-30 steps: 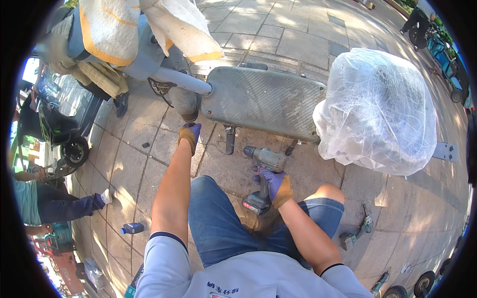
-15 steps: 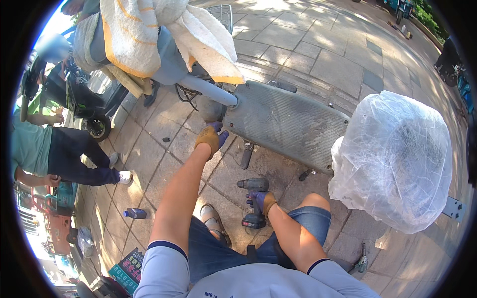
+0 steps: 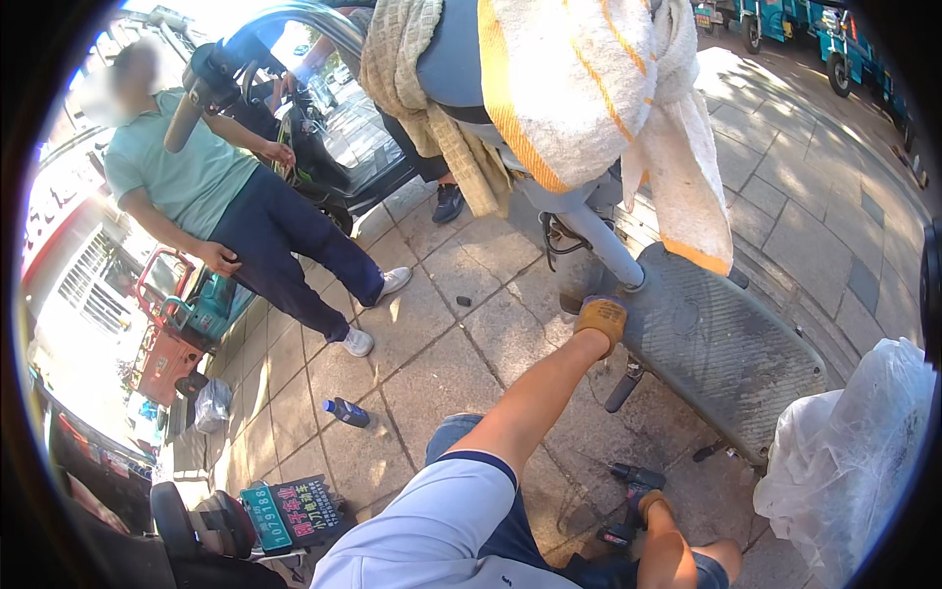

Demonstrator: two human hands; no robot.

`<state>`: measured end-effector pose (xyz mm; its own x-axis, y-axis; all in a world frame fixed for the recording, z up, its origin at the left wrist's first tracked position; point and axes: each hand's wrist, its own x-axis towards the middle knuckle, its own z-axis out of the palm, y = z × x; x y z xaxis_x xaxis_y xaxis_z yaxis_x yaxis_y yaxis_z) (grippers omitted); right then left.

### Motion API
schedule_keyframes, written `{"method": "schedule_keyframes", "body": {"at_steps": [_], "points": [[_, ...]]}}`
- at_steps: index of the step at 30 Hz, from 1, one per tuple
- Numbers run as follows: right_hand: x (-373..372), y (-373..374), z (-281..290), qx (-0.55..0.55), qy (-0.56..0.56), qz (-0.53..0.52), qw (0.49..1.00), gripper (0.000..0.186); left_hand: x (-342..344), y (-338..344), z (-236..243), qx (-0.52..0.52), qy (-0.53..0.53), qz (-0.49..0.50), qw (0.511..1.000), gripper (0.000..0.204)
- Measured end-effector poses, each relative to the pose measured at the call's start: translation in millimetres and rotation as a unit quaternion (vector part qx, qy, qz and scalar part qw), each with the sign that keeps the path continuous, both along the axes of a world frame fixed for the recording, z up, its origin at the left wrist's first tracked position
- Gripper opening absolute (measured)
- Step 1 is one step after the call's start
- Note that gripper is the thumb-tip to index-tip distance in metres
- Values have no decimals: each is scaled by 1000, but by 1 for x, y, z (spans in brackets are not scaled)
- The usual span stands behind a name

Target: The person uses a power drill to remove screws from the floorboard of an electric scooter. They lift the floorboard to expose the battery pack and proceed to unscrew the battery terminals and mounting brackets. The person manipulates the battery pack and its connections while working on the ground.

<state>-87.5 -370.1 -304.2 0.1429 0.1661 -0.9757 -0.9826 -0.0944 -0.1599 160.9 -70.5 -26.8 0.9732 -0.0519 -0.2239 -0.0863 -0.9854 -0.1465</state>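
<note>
My left hand (image 3: 601, 324), in a tan work glove, reaches to the front edge of an electric scooter's ribbed footboard (image 3: 731, 339), beside the base of its grey steering column (image 3: 613, 250). Its fingers are mostly hidden behind the back of the glove, so their grip does not show. My right hand (image 3: 648, 505) is low by my knee, closed round the handle of a dark cordless drill (image 3: 633, 481). The drill's chuck points left. A white towel with orange stripes (image 3: 564, 88) is draped over the scooter's front. Clear plastic wrapping (image 3: 849, 461) covers its rear part.
A person in a green shirt (image 3: 177, 162) stands at the left. Beside a blue bottle (image 3: 345, 412) on the paving, a small black piece (image 3: 463, 300) lies farther off. A kickstand or foot peg (image 3: 623, 390) sticks out below the footboard. Parked vehicles (image 3: 167, 363) stand behind.
My view has swung left, so the scooter appears farther right and the person shows more fully. My left hand has come up against the footboard's front edge; the right still holds the drill.
</note>
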Motion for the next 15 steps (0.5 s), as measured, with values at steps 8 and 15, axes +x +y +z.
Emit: {"method": "schedule_keyframes", "body": {"at_steps": [8,15], "points": [[129,-41,-8,-122,-425,859,259,27,38,-20,42,-18,25,-63,998,19],[111,12,192,-178,-375,660,626,30,17,8,-1,-6,3,-83,997,19]]}}
